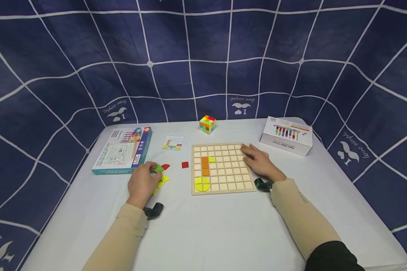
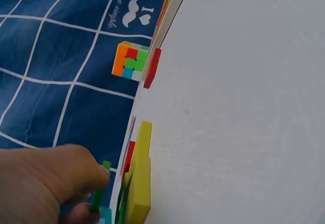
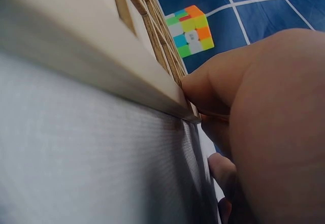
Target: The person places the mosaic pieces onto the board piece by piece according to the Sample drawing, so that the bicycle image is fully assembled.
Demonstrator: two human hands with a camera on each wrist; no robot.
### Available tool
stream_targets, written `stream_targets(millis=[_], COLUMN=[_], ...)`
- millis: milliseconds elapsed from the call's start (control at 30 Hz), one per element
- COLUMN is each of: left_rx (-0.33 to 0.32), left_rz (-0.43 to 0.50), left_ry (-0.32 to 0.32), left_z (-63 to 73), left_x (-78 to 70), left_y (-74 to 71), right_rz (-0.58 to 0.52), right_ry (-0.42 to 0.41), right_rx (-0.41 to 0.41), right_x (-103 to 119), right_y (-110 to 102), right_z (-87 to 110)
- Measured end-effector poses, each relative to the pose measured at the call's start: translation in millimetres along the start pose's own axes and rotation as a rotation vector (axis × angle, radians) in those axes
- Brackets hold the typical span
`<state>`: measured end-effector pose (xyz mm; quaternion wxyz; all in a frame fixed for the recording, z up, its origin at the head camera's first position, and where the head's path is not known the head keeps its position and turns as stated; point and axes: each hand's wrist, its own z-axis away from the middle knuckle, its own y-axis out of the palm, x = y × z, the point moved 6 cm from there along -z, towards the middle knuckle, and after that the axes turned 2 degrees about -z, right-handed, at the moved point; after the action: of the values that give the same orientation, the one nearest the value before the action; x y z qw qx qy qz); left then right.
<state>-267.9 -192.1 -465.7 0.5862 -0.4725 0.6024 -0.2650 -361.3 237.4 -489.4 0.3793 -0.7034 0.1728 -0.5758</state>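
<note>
My left hand [image 1: 143,183] pinches a green tile [image 2: 100,187] between thumb and fingertip, over a small pile of loose pieces. Yellow tiles [image 2: 139,193] and a red rounded piece [image 1: 165,166] lie in that pile, partly hidden by the hand. A wooden grid board [image 1: 228,190] lies flat in the middle of the table. On its left side sit orange squares [image 1: 205,166], a yellow piece [image 1: 211,159] and yellow quarter-circles [image 1: 202,184] arranged as a disc. My right hand [image 1: 260,162] rests against the board's right edge near the far corner, fingertips touching the rim.
A red square tile [image 1: 185,165] lies left of the board. Behind are a pattern card [image 1: 172,143] and a puzzle cube [image 1: 207,124]. A flat game box [image 1: 122,150] stands at the left, a white box [image 1: 286,136] at the right. Blue curtain [image 1: 203,45] borders the table.
</note>
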Motion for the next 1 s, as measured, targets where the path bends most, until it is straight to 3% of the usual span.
stream_targets(millis=[167, 367, 533, 733, 1000], left_rx=[-0.044, -0.062, 0.040, 0.204, 0.241], left_rz=[0.012, 0.084, 0.131, 0.066, 0.025], left_ry=[0.076, 0.226, 0.353, 0.510, 0.661], left_z=[4.5, 22.4, 38.5, 48.1, 47.9], left_x=[-15.3, -47.8, -78.9, -115.4, -150.8], left_y=[-3.5, -1.2, 12.4, 33.9, 51.2], right_rz=[-0.004, -0.018, -0.006, -0.002, -0.003], right_ry=[0.001, -0.008, -0.016, -0.002, 0.009], right_rx=[-0.009, -0.008, -0.001, -0.008, -0.009], right_x=[-2, 1, 0, -1, 0], right_y=[0, -1, 0, 1, 1], right_z=[0.3, 1.3, -0.7, -1.6, 0.7])
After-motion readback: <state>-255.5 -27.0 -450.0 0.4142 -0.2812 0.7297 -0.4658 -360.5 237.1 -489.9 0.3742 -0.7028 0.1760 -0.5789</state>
